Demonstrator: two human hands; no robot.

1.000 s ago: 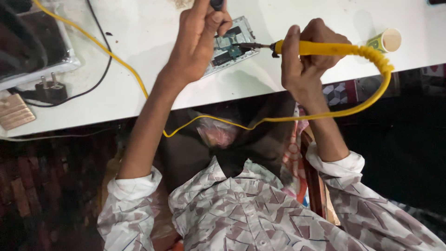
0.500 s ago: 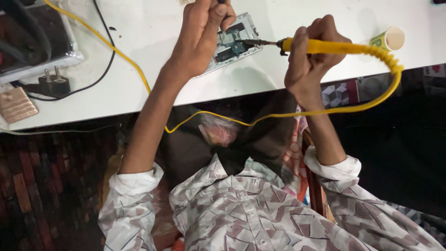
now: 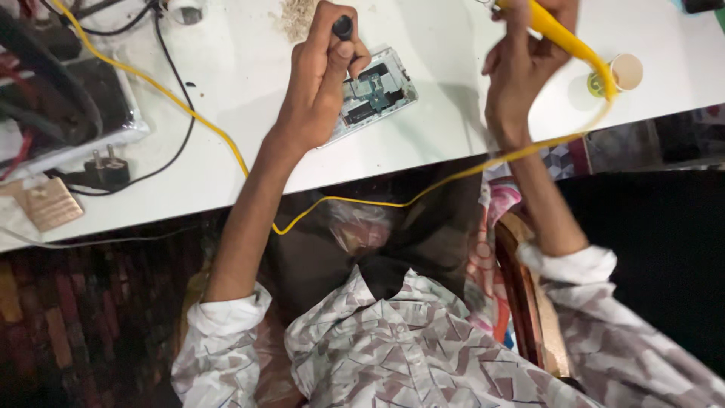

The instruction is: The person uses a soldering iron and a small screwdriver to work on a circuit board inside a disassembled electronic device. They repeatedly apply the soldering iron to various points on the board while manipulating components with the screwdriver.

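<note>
white table (image 3: 226, 113) edge: opened phone (image 3: 374, 94) lies circuit side up, left hand (image 3: 321, 83) resting on it, fingers pinched round a small dark tool (image 3: 343, 27). right hand (image 3: 525, 72) lifted beside it, fist closed on yellow soldering iron (image 3: 559, 34), blurred. small green-and-white cup (image 3: 619, 73) just right. yellow cable (image 3: 189, 113) crosses table; black plug (image 3: 102, 168) and tan square block (image 3: 49, 204) at far left.

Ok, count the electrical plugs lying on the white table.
1. A black two-pin plug lies near the white table's left end, beside a small brown ridged block. Others may be hidden among the tangled cables at the upper left.
</note>
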